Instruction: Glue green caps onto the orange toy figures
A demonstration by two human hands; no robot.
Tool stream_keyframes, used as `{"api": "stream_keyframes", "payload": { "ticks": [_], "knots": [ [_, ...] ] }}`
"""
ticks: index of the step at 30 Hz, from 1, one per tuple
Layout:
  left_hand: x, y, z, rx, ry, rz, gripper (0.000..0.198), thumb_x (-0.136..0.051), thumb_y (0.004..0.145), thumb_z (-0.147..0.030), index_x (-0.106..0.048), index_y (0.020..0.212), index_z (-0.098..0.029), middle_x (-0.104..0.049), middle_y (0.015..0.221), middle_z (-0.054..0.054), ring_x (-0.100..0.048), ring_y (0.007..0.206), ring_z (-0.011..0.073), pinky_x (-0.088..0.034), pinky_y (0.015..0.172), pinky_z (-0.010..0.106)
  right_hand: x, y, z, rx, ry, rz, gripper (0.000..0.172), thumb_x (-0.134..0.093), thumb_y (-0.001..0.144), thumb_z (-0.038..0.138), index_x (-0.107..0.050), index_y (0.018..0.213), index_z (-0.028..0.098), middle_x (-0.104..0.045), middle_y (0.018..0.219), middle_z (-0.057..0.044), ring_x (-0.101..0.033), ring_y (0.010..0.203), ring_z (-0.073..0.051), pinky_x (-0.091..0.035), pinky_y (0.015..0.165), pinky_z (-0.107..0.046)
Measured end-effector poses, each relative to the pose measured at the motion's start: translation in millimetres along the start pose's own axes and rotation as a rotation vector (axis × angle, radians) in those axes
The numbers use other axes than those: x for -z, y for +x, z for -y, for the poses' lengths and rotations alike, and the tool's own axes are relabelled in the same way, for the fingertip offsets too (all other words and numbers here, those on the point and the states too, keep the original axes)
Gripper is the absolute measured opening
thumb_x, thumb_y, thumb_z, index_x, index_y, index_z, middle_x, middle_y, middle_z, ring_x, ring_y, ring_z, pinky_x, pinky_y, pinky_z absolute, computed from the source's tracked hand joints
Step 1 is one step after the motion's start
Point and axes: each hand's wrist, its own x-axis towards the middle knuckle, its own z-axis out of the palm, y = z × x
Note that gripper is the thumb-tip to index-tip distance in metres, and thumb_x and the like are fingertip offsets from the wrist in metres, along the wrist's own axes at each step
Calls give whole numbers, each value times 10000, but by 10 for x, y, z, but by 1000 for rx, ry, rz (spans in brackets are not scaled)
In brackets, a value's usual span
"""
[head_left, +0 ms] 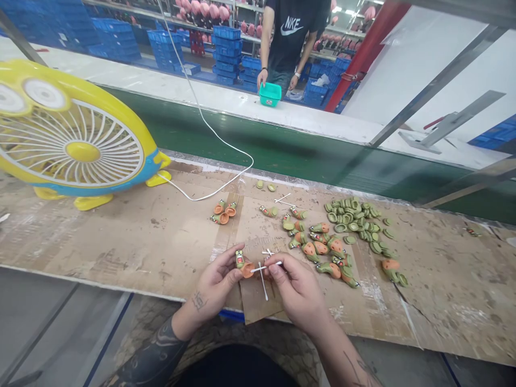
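Note:
My left hand (pixel 217 279) is closed round a small green-and-orange figurine (pixel 246 270) with bulging eyes and an open red mouth. Between thumb and fingers, my right hand (pixel 297 287) pinches a cotton swab (pixel 260 268); its tip meets the figurine's orange hollow part. Under the hands another swab (pixel 264 287) lies on the cardboard (pixel 181 242). Similar figurines (pixel 320 247) are scattered to the right of my hands. Beyond them is a heap of small green oval pieces (pixel 352 215). A few orange-and-green figurines (pixel 223 213) stand in a cluster ahead of my left hand.
A yellow fan (pixel 83 151) stands at the left, its white cable (pixel 220 137) crossing the table. Behind runs a green belt (pixel 282 140). Across it, a person (pixel 290 43) touches a teal basket (pixel 270 95). Metal bars (pixel 435 91) slant at the right.

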Motion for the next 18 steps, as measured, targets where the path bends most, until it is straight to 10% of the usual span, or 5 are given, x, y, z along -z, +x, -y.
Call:
{"api": "stream_keyframes", "payload": {
  "ticks": [7, 12, 18],
  "knots": [
    [15, 9, -2, 19, 44, -9, 653, -777, 882, -531, -637, 1438, -219, -786, 1123, 86, -691, 1106, 241, -511, 1027, 356, 33, 49, 67, 113, -67, 13, 183, -518, 1054, 235, -669, 950, 248, -719, 821, 20, -673, 763, -145, -478, 718, -255],
    [2, 26, -30, 33, 4, -7, 585, -794, 867, -529, -702, 1341, -199, -748, 889, 39, -655, 826, 169, -533, 780, 280, 68, 24, 53, 211, -65, 65, 184, -512, 1055, 214, -682, 994, 247, -752, 911, -10, -700, 851, -160, -508, 769, -261],
    [-23, 40, -48, 34, -157, 23, 478, -835, 870, -397, -689, 1298, -241, -737, 883, 9, -645, 759, 123, -515, 716, 234, 188, -24, -116, 67, -215, -124, 186, -515, 1046, 268, -682, 971, 236, -749, 872, -19, -699, 802, -181, -523, 731, -283]
  ]
}}
